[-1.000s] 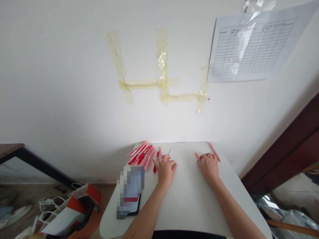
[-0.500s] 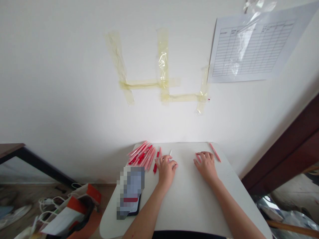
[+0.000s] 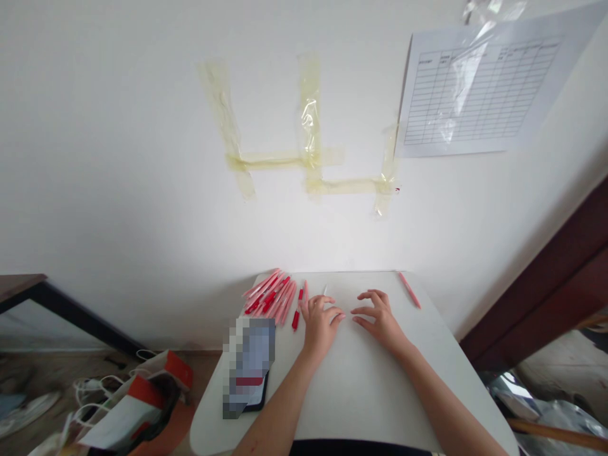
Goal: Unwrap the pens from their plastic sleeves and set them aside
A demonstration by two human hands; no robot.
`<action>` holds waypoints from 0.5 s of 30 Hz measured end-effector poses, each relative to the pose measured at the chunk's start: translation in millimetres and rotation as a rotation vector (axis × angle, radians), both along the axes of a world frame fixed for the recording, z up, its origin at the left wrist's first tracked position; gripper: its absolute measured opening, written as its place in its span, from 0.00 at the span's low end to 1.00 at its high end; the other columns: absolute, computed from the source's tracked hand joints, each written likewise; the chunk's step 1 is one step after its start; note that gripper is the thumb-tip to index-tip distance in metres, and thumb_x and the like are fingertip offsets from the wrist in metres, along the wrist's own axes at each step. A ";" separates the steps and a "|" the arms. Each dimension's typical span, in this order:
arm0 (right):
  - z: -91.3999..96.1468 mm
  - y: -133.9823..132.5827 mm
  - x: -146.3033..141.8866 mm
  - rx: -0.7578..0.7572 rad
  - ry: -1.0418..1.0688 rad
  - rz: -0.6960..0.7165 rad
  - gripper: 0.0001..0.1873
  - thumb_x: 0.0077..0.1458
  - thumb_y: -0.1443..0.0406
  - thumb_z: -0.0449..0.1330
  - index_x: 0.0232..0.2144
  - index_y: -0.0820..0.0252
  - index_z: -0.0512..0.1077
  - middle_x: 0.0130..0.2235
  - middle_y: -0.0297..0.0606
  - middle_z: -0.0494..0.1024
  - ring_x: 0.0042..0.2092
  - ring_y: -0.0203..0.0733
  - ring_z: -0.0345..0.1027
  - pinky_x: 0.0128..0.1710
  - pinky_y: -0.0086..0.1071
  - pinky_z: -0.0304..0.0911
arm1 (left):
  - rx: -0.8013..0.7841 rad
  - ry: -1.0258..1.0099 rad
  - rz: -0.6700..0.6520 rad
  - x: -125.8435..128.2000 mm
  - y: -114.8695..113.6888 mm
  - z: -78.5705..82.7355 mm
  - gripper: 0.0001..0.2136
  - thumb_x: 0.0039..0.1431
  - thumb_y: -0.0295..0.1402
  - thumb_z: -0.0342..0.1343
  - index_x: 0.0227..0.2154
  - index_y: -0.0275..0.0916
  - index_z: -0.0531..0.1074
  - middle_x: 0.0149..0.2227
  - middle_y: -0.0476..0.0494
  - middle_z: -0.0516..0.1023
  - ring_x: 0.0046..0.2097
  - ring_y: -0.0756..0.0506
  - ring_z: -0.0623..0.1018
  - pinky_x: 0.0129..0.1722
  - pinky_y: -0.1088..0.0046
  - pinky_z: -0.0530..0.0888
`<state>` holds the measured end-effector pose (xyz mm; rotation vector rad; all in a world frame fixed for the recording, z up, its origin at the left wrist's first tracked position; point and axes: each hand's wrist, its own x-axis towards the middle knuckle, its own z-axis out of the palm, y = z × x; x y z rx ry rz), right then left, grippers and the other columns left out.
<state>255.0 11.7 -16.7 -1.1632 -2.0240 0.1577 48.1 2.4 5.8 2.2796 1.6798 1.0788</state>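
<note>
The white desk [image 3: 361, 392] is set against a wall [image 3: 142, 158], to which a ruled sheet [image 3: 479, 95] is taped. A phone [image 3: 249, 370] is laid along the desk's left edge (its screen is blurred out). At the far left corner a pile of pink and red pens [image 3: 268, 292] is fanned, long axes slanting from the left edge toward the far edge. The left hand [image 3: 319, 323] is laid palm-down just right of the pile, fingers loosely curled; whether anything is pinched beneath cannot be told. The right hand [image 3: 380, 320] is held near it, not touching, fingers spread and nothing gripped. A single red pen [image 3: 297, 311] lies just left of the left hand, pointing at the far edge, much nearer that hand. A lone pink pen [image 3: 409, 289] lies at the far right corner. A small white piece [image 3: 325, 290] is seen past the left fingertips.
</note>
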 end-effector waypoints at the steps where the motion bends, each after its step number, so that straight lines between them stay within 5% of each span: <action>1: 0.6 -0.5 -0.5 -0.002 0.005 0.003 0.07 0.59 0.61 0.63 0.39 0.45 0.82 0.52 0.43 0.71 0.60 0.54 0.56 0.58 0.54 0.62 | 0.005 -0.005 -0.006 0.3 -0.1 -0.4 0.02 0.55 0.33 0.66 0.30 0.49 0.81 0.47 0.47 0.77 0.55 0.40 0.70 0.66 0.38 0.50; 15: 3.3 -2.0 -3.0 -0.024 0.034 0.031 0.08 0.61 0.60 0.61 0.36 0.46 0.81 0.52 0.41 0.72 0.60 0.53 0.54 0.59 0.52 0.62 | -0.007 -0.039 -0.039 2.0 -2.0 2.8 0.01 0.55 0.35 0.66 0.29 0.51 0.81 0.46 0.48 0.78 0.56 0.41 0.70 0.68 0.43 0.47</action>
